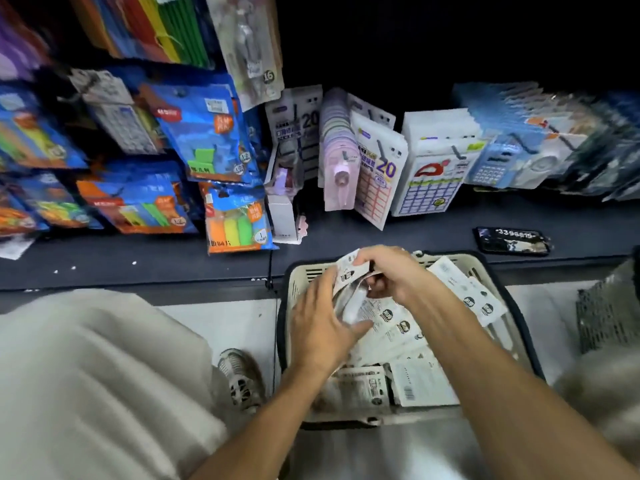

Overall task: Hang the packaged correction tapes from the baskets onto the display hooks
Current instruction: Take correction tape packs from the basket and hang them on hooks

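Cream basket [481, 268]: one | hands: two, both fingers grasping a correction tape pack bundle [349, 292] | phone [512, 240]: one

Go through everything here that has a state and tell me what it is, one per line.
Left hand: holds a bunch of packets from the side.
Right hand: pinches the packets' top.
Packets in hand: lifted above the basket.
Basket: partly full of packets.
Phone: screen lit, flat on the shelf.

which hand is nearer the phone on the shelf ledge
Right. The right hand is over the basket's far end, left of the phone; the left hand is lower and further left.
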### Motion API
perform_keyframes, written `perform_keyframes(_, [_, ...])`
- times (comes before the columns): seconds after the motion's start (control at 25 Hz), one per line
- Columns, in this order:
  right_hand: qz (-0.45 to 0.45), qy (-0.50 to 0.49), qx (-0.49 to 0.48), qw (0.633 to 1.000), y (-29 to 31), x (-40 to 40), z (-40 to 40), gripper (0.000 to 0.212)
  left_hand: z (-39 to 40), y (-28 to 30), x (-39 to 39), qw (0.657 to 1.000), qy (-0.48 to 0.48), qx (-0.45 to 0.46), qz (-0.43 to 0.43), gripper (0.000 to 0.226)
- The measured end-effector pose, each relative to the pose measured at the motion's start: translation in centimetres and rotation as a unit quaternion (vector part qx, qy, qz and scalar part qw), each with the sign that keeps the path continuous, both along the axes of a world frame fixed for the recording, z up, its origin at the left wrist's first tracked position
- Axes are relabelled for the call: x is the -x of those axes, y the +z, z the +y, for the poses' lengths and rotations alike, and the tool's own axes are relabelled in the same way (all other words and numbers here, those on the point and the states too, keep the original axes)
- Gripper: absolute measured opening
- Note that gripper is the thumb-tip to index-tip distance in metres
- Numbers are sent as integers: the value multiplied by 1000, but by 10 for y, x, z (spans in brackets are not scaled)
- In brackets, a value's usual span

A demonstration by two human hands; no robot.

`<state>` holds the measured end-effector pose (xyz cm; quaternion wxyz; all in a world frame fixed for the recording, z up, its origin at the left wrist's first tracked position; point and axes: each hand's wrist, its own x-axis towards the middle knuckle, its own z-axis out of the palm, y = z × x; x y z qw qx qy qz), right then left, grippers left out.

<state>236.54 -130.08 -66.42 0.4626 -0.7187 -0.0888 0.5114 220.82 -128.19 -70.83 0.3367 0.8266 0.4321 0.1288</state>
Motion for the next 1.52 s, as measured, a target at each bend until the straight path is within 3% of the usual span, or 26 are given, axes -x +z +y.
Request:
perform_keyframes(0.12, [15, -8, -61, 998, 47, 1, 10, 28, 28, 41, -8, 997, 10, -47, -60, 86])
perform_keyframes(0.2, [-19, -86, -180, 980, 74, 6, 15, 14, 56, 77, -7, 987, 30, 26, -156, 72])
perform_keyframes(0.28, [-137, -104, -261, 950, 98, 12, 14, 30, 83, 113, -5, 945, 25, 136, -297, 57])
perform_keyframes(0.4, [-190, 21, -287, 939, 123, 28, 20, 49, 118, 165, 0, 902, -44, 224, -366, 66])
perform_keyframes(0.56, [-182, -27, -359, 915, 155, 32, 45, 30, 159, 212, 6, 851, -91, 328, -399, 73])
perform_keyframes(0.64, [-183, -46, -373, 908, 165, 28, 58, 20, 172, 218, 4, 847, -81, 333, -407, 66])
perform_keyframes(0.8, [-178, -70, -402, 896, 177, 27, 76, 46, 179, 218, 2, 840, -26, 325, -434, 58])
perform_keyframes(0.88, [-160, -119, -417, 887, 185, 22, 84, 43, 181, 222, 3, 839, -33, 315, -442, 54])
perform_keyframes(1.0, [-248, -143, -381, 879, 188, 8, 88, 41, 194, 225, 18, 838, -1, 281, -467, 47])
perform_keyframes(1.12, [-361, -116, -309, 872, 182, -3, 92, 30, 209, 230, 41, 831, 21, 242, -500, 53])
perform_keyframes(1.24, [-378, -126, -297, 868, 181, -6, 109, 25, 208, 232, 39, 845, -13, 233, -482, 54])
perform_keyframes(1.32, [-401, -117, -264, 869, 185, -8, 121, 26, 202, 231, 31, 855, -28, 234, -461, 52])
perform_keyframes(1.44, [-497, -59, -204, 841, 190, -2, 120, 38, 197, 229, 22, 860, -16, 218, -461, 51])
perform_keyframes(1.52, [-418, -9, -294, 859, 189, 11, 104, 36, 198, 230, 19, 867, -10, 201, -455, 51])
